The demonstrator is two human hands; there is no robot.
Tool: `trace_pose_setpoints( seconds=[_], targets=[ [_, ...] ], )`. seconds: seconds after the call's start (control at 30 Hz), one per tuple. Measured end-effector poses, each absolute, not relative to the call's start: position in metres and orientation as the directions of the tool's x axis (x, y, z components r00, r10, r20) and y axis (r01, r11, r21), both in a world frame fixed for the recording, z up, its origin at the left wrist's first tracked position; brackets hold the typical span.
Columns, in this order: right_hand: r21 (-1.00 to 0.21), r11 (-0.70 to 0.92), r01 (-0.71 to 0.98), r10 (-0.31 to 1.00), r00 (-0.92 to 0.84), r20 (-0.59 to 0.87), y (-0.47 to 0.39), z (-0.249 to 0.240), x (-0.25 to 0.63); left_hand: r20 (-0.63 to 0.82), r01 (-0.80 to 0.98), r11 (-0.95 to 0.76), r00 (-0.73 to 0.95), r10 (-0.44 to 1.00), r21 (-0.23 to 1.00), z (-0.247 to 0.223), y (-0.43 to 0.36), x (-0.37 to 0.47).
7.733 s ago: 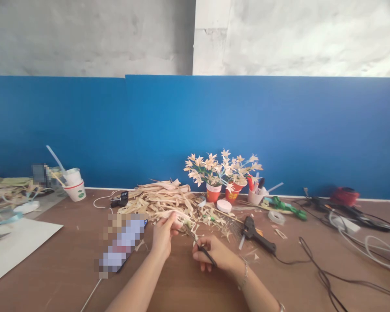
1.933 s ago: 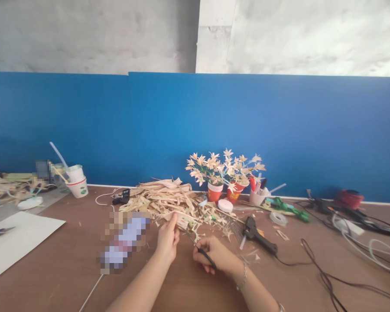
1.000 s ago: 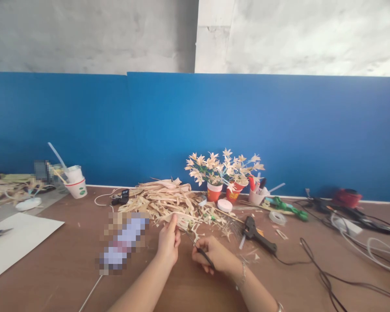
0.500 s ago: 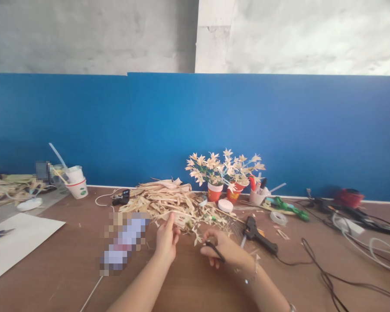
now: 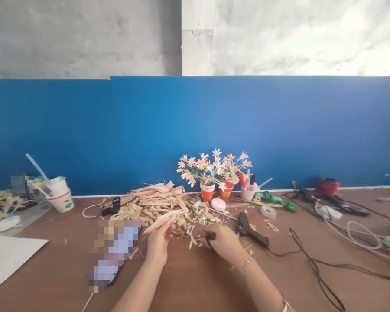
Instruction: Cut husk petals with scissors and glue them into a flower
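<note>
My left hand (image 5: 158,244) is closed, thumb and fingers pinching a pale strip of dried husk (image 5: 162,220) at the front of the husk pile (image 5: 159,193). In my right hand (image 5: 225,243) are black-handled scissors (image 5: 210,239), whose blades are hard to make out. A cut, star-shaped husk piece (image 5: 192,237) lies between the two hands. Behind them stand two red cups (image 5: 207,193) with pale husk flowers (image 5: 201,164) in them. A black glue gun (image 5: 248,230) rests to the right of my right hand.
A phone (image 5: 117,255) with a blurred screen lies left of my left arm. White paper (image 5: 14,260) and a white cup (image 5: 62,202) are further left. A tape roll (image 5: 268,211), cables (image 5: 315,264) and a power strip cover the right side. A blue partition (image 5: 143,130) bounds the back.
My right hand has turned palm-down with the scissors and moved nearer the husk scraps. The left hand keeps its pinch on the husk strip. The whole view has shifted slightly right.
</note>
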State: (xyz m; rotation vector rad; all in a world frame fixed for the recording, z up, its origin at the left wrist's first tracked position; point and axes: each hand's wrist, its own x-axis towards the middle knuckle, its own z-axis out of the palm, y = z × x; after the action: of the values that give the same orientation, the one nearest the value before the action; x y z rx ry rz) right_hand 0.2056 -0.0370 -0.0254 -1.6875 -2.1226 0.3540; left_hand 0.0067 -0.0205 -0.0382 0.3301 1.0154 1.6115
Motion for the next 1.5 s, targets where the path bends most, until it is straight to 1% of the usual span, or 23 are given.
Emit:
trace_pose_setpoints(
  seconds=[0.07,0.13,0.2,0.27,0.33,0.4,0.43,0.5,0.57,0.6,0.67,0.7,0.77,0.8,0.87,0.97,1.03,1.1,1.2,1.3,1.43,1.5],
  targets=[
    [-0.457,0.247,0.855,0.969,-0.211,0.128,-0.040,-0.024,0.200,-0.288,-0.648,0.015,-0.317,0.903,0.761,-0.038,-0.020,0.004],
    [-0.509,0.252,0.823,0.966,-0.249,0.075,-0.046,-0.023,0.192,-0.246,-0.642,-0.021,-0.323,0.914,0.766,-0.036,-0.020,0.003],
    [-0.571,0.271,0.775,0.950,-0.312,0.027,-0.053,-0.023,0.182,-0.178,-0.625,-0.068,-0.322,0.930,0.778,-0.033,-0.022,0.003],
    [-0.608,0.261,0.750,0.926,-0.373,-0.063,-0.062,-0.025,0.171,-0.103,-0.588,-0.104,-0.308,0.946,0.802,-0.031,-0.024,0.004],
    [-0.599,0.239,0.764,0.914,-0.385,-0.125,-0.071,-0.029,0.162,-0.064,-0.545,-0.107,-0.285,0.957,0.832,-0.030,-0.027,0.007],
    [-0.601,0.232,0.765,0.913,-0.385,-0.137,-0.077,-0.034,0.156,-0.060,-0.510,-0.086,-0.263,0.963,0.856,-0.031,-0.029,0.010],
    [-0.631,0.224,0.743,0.906,-0.397,-0.147,-0.078,-0.036,0.155,-0.066,-0.492,-0.069,-0.252,0.966,0.868,-0.032,-0.031,0.012],
    [-0.742,0.173,0.648,0.859,-0.468,-0.208,-0.077,-0.039,0.153,-0.084,-0.458,-0.031,-0.228,0.970,0.889,-0.034,-0.033,0.015],
    [-0.848,0.036,0.529,0.799,-0.525,-0.293,-0.071,-0.041,0.153,-0.114,-0.438,0.014,-0.204,0.972,0.899,-0.037,-0.035,0.018],
    [-0.880,-0.047,0.473,0.797,-0.513,-0.318,-0.067,-0.042,0.152,-0.131,-0.438,0.035,-0.192,0.973,0.898,-0.039,-0.035,0.019],
    [-0.928,-0.156,0.338,0.879,-0.381,-0.287,-0.057,-0.044,0.151,-0.157,-0.453,0.069,-0.159,0.975,0.889,-0.042,-0.036,0.022],
    [-0.953,-0.166,0.252,0.928,-0.286,-0.238,-0.052,-0.045,0.151,-0.163,-0.461,0.082,-0.139,0.977,0.884,-0.043,-0.036,0.023],
    [-0.986,-0.145,0.086,0.976,-0.152,-0.157,-0.044,-0.048,0.150,-0.162,-0.470,0.093,-0.110,0.981,0.878,-0.046,-0.037,0.026],
    [-0.991,-0.130,0.020,0.983,-0.127,-0.131,-0.042,-0.049,0.150,-0.157,-0.470,0.091,-0.102,0.982,0.878,-0.047,-0.037,0.027],
    [-0.992,-0.111,-0.052,0.988,-0.115,-0.105,-0.040,-0.050,0.150,-0.142,-0.455,0.083,-0.096,0.985,0.886,-0.048,-0.038,0.030],
    [-0.993,-0.099,-0.060,0.994,-0.055,-0.096,-0.041,-0.049,0.150,-0.117,-0.392,0.074,-0.087,0.989,0.917,-0.049,-0.040,0.033],
    [-0.995,-0.093,-0.042,0.996,-0.010,-0.093,-0.043,-0.047,0.150,-0.106,-0.341,0.072,-0.082,0.991,0.937,-0.049,-0.041,0.034],
    [-0.995,-0.095,-0.015,0.995,-0.002,-0.095,-0.043,-0.045,0.151,-0.089,-0.314,0.057,-0.088,0.992,0.948,-0.049,-0.041,0.035],
    [-0.992,-0.122,0.035,0.992,-0.020,-0.122,-0.042,-0.045,0.153,-0.076,-0.317,0.037,-0.112,0.991,0.948,-0.048,-0.042,0.036],
    [-0.988,-0.138,0.069,0.989,-0.037,-0.141,-0.042,-0.044,0.154,-0.102,-0.341,0.056,-0.119,0.988,0.938,-0.047,-0.044,0.038],
    [-0.992,-0.121,0.044,0.986,-0.114,-0.125,-0.042,-0.043,0.156,-0.144,-0.390,0.088,-0.118,0.983,0.917,-0.048,-0.043,0.039],
    [-0.988,-0.153,0.005,0.980,-0.127,-0.153,-0.042,-0.043,0.158,-0.166,-0.413,0.096,-0.136,0.977,0.906,-0.048,-0.040,0.035]
  ],
)
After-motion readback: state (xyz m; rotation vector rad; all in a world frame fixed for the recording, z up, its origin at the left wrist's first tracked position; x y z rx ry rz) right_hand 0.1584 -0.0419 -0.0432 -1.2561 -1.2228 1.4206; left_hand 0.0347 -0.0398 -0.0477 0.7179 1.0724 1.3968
